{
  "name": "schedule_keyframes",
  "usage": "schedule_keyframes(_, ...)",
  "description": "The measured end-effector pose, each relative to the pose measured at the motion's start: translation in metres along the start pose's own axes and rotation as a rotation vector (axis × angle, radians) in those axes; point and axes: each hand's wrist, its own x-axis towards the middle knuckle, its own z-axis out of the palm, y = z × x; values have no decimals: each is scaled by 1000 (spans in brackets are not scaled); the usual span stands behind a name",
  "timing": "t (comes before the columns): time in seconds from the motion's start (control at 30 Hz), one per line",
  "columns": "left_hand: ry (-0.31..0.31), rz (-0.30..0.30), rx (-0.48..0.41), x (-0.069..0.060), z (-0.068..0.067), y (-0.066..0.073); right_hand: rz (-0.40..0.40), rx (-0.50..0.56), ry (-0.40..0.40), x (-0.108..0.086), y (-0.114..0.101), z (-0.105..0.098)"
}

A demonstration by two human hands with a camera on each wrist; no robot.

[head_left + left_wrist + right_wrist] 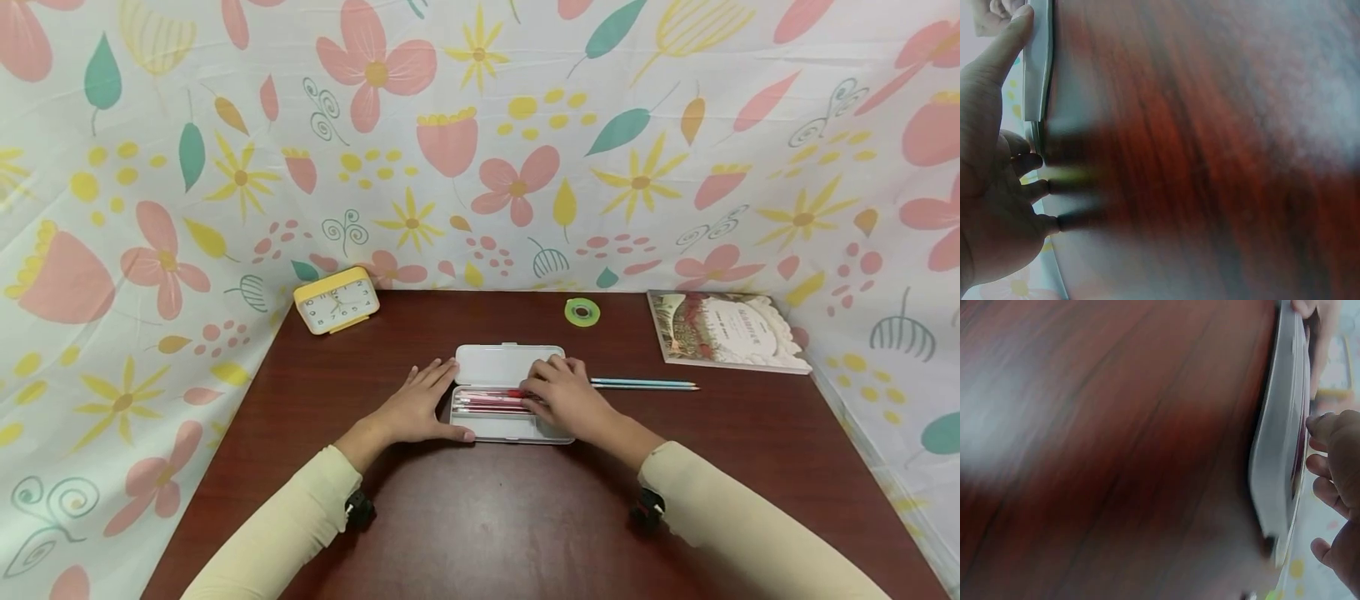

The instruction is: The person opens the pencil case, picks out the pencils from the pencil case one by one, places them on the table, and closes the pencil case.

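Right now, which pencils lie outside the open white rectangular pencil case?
The slim light-blue pencils, on the dark reddish-brown wood-grained table to the right of the case; the slim reddish pencils lie inside it, by the right hand.

This looks like a small study corner, perhaps in a home, though the room beyond is hidden. Flower-and-leaf printed cloth (517, 117) hangs round a dark wood-grain table (510, 508). From the table's middle, a yellow clock (341, 307) sits at ten o'clock, green tape (582, 312) at one, and a paperback book (735, 331) at two; an open pencil case (495, 427) and pencils (645, 384) suggest schoolwork.
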Motion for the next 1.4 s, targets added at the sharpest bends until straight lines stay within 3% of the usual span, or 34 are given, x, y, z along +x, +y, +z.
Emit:
schedule_keyframes(0.2,4,1,-4,0,0,1,-59,-13,-6,9,-15,6)
schedule_keyframes(0.53,-8,-10,-5,0,0,0,-81,-102,-10,15,-21,9)
schedule_keyframes(1.0,-4,-9,-8,-1,0,1,8,-109,-99,24,-29,11)
schedule_keyframes(1.4,-6,-8,1,1,-1,0,11,-81,-67,29,-32,13)
